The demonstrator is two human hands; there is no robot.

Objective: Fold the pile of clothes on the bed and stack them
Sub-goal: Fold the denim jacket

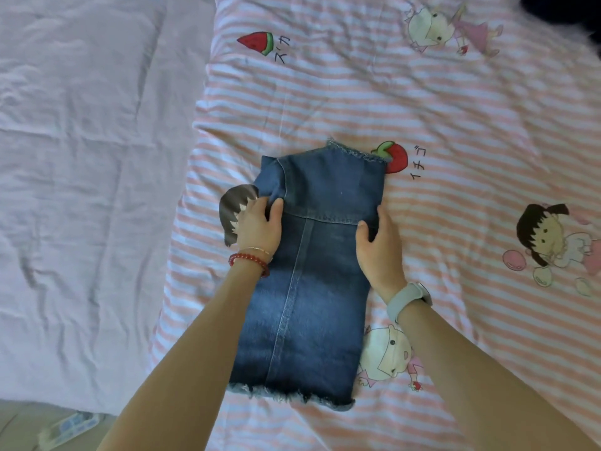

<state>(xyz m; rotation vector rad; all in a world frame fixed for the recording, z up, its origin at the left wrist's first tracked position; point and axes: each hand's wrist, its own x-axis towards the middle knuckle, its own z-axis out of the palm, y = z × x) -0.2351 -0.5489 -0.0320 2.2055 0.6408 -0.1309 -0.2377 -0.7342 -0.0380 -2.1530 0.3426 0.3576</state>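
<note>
Denim fills the middle of the head view: a folded blue denim garment [312, 271] lies flat on a pink-and-white striped quilt [455, 125], its long axis running away from the person. Frayed hems show at both ends, one nearest the camera and one at the far edge, and a stitched seam runs lengthwise down the cloth. At the far left corner a flap of the fabric is turned over itself.

The left hand [258, 226] rests on the garment's left edge, about midway along, with its thumb on top of the denim and its fingers curled over the edge, pinching the fold there. A red bead bracelet [248, 263] and a thin gold one circle that wrist. The right hand [379, 252] sits on the opposite edge, thumb lying on the cloth and fingers wrapped round the side, gripping it. A pale watch [409, 299] is strapped to the right wrist. Both forearms reach in from the bottom of the frame.

The quilt is printed with cartoon children, a watermelon slice [257, 42] and a strawberry [393, 157], the last just beside the garment's far right corner. To the left of the quilt lies a plain lilac sheet [81, 157], creased. A dark shape sits at the top right corner, too cut off to identify.
</note>
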